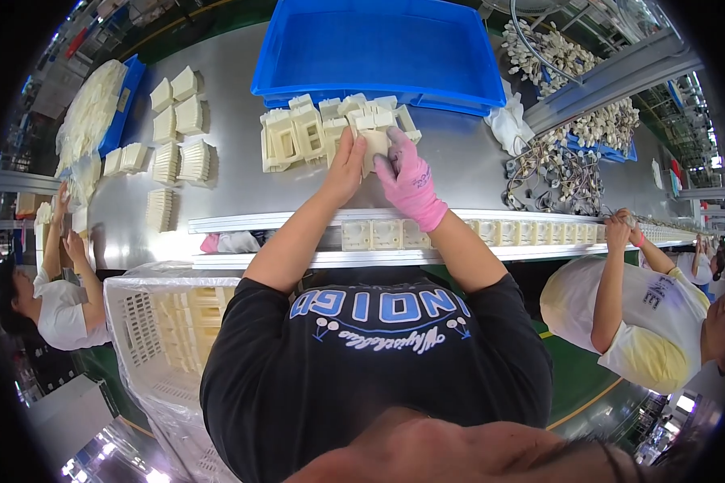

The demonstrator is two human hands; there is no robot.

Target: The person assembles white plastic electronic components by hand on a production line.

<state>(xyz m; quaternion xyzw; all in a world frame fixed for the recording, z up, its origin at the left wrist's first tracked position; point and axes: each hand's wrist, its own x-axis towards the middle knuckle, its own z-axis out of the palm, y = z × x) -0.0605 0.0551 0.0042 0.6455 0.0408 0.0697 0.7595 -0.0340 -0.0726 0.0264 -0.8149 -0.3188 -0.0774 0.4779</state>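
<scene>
My bare left hand [345, 169] and my right hand [411, 181], in a pink glove with greyish fingertips, are closed on a cream plastic part [373, 145] between them. The left fingers press its left side, while the right thumb and fingers grip its right edge. Just beyond and to the left, a cluster of cream plastic housings [282, 137] with rectangular openings stands on the metal table [234, 173]. Some of the cluster is hidden behind my hands and the held part.
Beyond the housings sits a blue tray [379, 36]. A rail [298, 217] carrying a row of cream housings [387, 235] runs under my forearms. Stacked cream pieces [188, 114] stand left; wired connectors [552, 173] lie right. A white crate [141, 322] is near-left. Co-workers flank me.
</scene>
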